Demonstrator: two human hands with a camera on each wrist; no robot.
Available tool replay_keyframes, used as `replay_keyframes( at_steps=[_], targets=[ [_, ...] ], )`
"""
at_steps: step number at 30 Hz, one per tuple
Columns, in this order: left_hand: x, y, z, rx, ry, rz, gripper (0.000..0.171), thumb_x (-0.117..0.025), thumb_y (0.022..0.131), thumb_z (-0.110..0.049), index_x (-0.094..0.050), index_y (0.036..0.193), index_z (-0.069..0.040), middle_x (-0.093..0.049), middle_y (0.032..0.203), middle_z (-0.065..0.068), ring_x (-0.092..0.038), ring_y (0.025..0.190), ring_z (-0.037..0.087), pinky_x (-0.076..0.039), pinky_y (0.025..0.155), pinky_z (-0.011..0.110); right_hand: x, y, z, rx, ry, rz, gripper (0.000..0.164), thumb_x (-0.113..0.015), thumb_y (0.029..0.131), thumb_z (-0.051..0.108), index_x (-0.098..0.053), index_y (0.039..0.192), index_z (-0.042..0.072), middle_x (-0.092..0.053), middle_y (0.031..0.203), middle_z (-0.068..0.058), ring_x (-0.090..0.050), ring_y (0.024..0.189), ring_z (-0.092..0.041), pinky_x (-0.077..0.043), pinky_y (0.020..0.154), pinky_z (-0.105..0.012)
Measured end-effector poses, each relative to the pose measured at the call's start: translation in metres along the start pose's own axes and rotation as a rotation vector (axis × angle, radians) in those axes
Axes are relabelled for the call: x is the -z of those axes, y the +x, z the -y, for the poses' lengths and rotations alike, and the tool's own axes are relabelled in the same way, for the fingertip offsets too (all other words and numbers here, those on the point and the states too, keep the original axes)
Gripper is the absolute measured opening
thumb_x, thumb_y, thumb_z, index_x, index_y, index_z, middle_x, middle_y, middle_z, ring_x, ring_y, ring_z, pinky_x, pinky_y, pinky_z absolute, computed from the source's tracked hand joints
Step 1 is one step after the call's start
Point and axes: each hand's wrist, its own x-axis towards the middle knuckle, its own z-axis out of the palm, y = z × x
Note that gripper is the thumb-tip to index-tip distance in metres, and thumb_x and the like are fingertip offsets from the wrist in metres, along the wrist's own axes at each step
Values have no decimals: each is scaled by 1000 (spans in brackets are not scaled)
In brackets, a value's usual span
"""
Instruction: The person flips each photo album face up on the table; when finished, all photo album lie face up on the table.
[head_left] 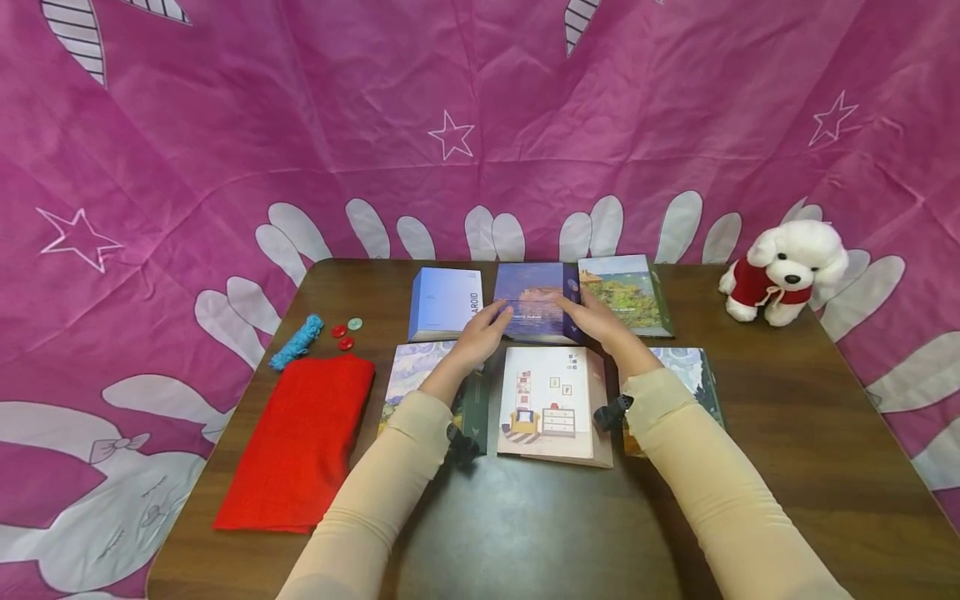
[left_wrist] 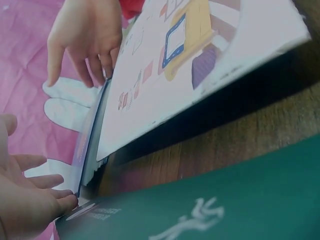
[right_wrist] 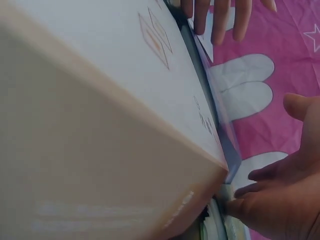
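A blue-purple photo album (head_left: 534,292) lies in the middle of the back row, between my two hands. At its left edge is my left hand (head_left: 483,335), fingers mostly straight and the tips touching near a corner. On the album's other side my right hand (head_left: 597,321) reaches forward with extended fingers, close to the spine edge. In the right wrist view the right hand (right_wrist: 285,195) has its fingertips beside the album corner. Directly in front of the album lies a white album (head_left: 536,400) with a drawn armchair and dresser.
A pale blue album (head_left: 447,300) and a landscape album (head_left: 626,293) flank the back row. Painted albums (head_left: 420,367) (head_left: 686,367) lie partly under my forearms. At left are red cloth (head_left: 300,442), blue yarn (head_left: 297,342) and buttons (head_left: 346,342); at right, a plush dog (head_left: 783,271).
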Motion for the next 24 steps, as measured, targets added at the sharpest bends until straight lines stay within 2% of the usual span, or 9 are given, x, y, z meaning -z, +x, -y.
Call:
replay_keyframes(
  at_steps=[4,8,14,18,22,24],
  targets=[
    [-2,2,-1,10,8,-6,65,-36,108,-50,-33,159,-9,-33,163,11,-30,149,32,-25,121,50,-4,-3,0,14,-3,38,85,-44,105,52,2,163,10,1,169,-14,-4,155,-36,-13,121,-60],
    [-4,5,-3,12,19,-10,65,-36,108,-50,-33,159,-8,-32,163,11,-28,150,32,-23,122,50,-6,-5,1,28,38,79,84,-47,106,48,-1,163,6,-2,169,-14,-4,155,-34,-11,123,-57],
    [-4,6,-2,27,29,-25,65,-39,108,-48,-33,159,-8,-31,164,10,-24,151,32,-20,123,50,-6,-3,-2,30,115,91,87,-46,103,56,-5,164,10,-3,170,-11,-5,155,-34,-12,122,-60],
    [-2,6,-1,40,38,-22,66,-40,107,-50,-33,159,-10,-31,164,10,-24,151,32,-21,122,52,-8,2,-3,11,159,99,81,-42,105,53,-4,164,11,-1,170,-12,-2,155,-35,-9,122,-61],
    [0,6,0,50,56,-29,65,-42,107,-48,-33,159,-10,-31,164,11,-25,151,33,-21,122,52,-9,8,-4,37,233,105,77,-38,107,50,-5,164,9,-2,170,-13,-1,155,-33,-8,124,-55],
    [2,6,0,55,52,-31,65,-43,107,-47,-33,159,-9,-31,164,12,-25,151,34,-21,122,52,-7,10,-6,43,264,83,77,-38,107,51,-7,163,6,-6,169,-14,-5,155,-33,-9,124,-52]
  ],
)
